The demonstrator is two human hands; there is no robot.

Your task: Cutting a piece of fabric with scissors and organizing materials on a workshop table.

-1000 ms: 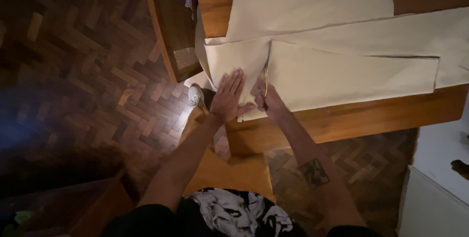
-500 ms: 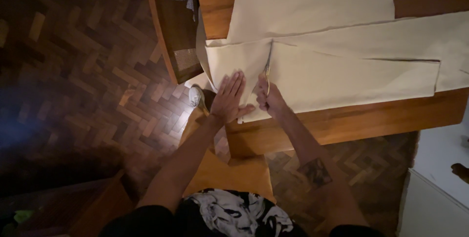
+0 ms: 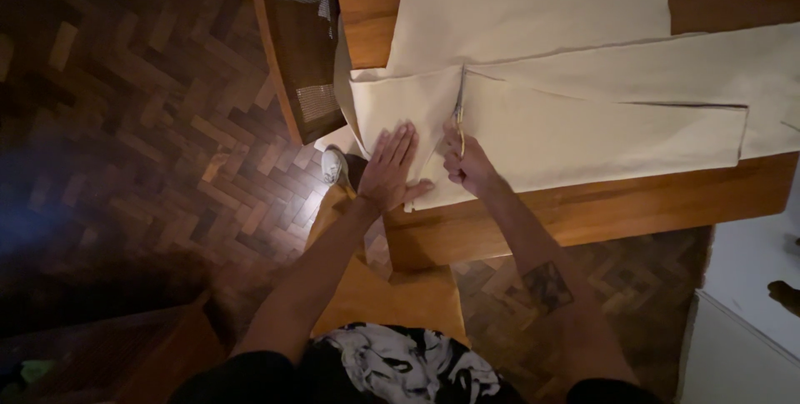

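Note:
A large piece of cream fabric (image 3: 583,112) lies spread over a wooden table (image 3: 600,212). My left hand (image 3: 390,169) presses flat on the cloth's near left corner, fingers spread. My right hand (image 3: 468,164) grips a pair of scissors (image 3: 458,117) whose blades point away from me along a straight cut running up through the cloth. The two hands are close together, either side of the cut line.
A wooden chair with a woven cane back (image 3: 296,46) stands at the table's left end. A white shoe (image 3: 333,167) rests on the dark parquet floor (image 3: 125,137). A white cabinet (image 3: 742,346) is at the lower right. More wood furniture (image 3: 117,354) sits lower left.
My right hand has pushed the scissors farther up the cloth, lengthening the cut. My left hand has stayed flat on the fabric.

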